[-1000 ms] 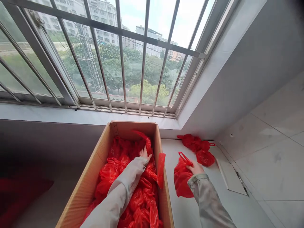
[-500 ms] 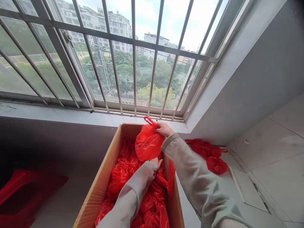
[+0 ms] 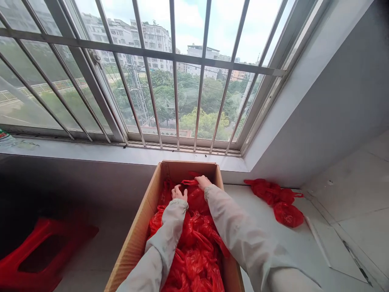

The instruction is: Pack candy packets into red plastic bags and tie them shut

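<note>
A long cardboard box [image 3: 142,227] stands below the window, filled with several tied red plastic bags [image 3: 197,251]. Both my hands reach into its far end. My right hand [image 3: 202,181] rests with closed fingers on the handles of the topmost red bag [image 3: 194,196], near the box's back wall. Just left of that bag is my left hand [image 3: 178,192], fingers curled and pressing on the red plastic. Both arms wear pale grey sleeves.
More red bags [image 3: 275,198] lie on the pale floor right of the box, by the wall corner. A red plastic stool [image 3: 39,255] sits at lower left. The barred window [image 3: 170,77] and its sill run behind the box. A flat white panel [image 3: 331,243] lies at the right.
My right hand lifted a red bag from the floor, carried it over the box and lowered it into the far end. My left hand moved forward to meet it. The camera shifted right.
</note>
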{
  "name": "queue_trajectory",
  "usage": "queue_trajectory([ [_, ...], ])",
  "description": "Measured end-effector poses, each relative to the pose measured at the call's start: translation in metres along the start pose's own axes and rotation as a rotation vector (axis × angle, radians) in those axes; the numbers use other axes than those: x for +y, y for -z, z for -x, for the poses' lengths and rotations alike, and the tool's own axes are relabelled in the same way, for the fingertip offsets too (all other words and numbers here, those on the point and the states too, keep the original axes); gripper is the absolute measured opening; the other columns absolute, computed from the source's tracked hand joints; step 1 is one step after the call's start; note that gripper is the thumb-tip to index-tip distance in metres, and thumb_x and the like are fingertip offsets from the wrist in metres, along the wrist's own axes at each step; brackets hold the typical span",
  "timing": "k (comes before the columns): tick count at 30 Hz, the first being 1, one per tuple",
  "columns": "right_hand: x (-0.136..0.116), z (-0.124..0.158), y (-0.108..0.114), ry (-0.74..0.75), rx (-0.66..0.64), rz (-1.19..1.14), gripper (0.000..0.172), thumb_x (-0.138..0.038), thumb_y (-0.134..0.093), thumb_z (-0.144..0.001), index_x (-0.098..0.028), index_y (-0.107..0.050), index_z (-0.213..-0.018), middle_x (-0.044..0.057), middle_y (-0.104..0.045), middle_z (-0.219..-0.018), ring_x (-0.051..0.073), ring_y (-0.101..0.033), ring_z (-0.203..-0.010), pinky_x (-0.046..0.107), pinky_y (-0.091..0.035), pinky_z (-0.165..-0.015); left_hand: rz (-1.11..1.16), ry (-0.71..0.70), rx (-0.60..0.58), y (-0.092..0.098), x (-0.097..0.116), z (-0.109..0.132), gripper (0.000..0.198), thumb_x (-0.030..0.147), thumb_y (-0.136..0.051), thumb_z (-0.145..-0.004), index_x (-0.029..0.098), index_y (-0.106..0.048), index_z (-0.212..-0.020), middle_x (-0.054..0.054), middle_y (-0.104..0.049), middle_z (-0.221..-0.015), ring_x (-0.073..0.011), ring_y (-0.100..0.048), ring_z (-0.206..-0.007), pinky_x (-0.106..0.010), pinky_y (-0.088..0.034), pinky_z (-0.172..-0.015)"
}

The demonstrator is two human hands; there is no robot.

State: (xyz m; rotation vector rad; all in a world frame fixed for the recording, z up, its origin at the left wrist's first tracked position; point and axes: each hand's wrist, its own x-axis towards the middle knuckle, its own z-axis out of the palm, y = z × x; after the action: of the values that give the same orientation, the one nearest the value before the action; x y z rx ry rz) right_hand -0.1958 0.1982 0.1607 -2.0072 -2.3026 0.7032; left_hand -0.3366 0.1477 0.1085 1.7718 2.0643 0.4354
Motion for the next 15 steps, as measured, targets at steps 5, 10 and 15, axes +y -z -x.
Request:
queue_trajectory([
  [5, -0.004, 0.006, -0.013, 0.013, -0.008, 0.004, 0.032, -0.032, -0.059, -0.094, -0.016, -0.058, -0.121, 0.009, -0.061, -0.121, 0.022, -0.062, -0.106, 0.044, -0.053, -0.090, -0.020, -0.015, -0.034, -0.044, 0.004, 0.006, 0.034, 0.029, -0.060, -0.092, 0.016, -0.057, -0.123, -0.010, -0.058, -0.127, -0.0257, -0.059, -0.113, -0.047, -0.051, -0.094],
  [10, -0.009, 0.012, -0.023, -0.080, -0.026, -0.026, 0.029, -0.032, -0.059, -0.093, -0.016, -0.060, -0.118, 0.008, -0.061, -0.120, 0.022, -0.062, -0.105, 0.043, -0.053, -0.090, -0.030, -0.081, -0.074, -0.069, -0.001, 0.028, 0.035, 0.032, -0.059, -0.093, 0.015, -0.056, -0.124, -0.012, -0.058, -0.127, -0.0254, -0.059, -0.111, -0.049, -0.050, -0.095],
  [15, -0.016, 0.015, -0.011, -0.123, -0.006, -0.119, 0.033, -0.033, -0.058, -0.094, -0.016, -0.057, -0.123, 0.009, -0.060, -0.122, 0.023, -0.061, -0.107, 0.045, -0.053, -0.091, 0.057, -0.287, -0.149, -0.034, -0.004, 0.021, 0.038, 0.035, -0.059, -0.093, 0.017, -0.055, -0.126, -0.011, -0.056, -0.130, -0.0259, -0.057, -0.114, -0.049, -0.050, -0.095],
])
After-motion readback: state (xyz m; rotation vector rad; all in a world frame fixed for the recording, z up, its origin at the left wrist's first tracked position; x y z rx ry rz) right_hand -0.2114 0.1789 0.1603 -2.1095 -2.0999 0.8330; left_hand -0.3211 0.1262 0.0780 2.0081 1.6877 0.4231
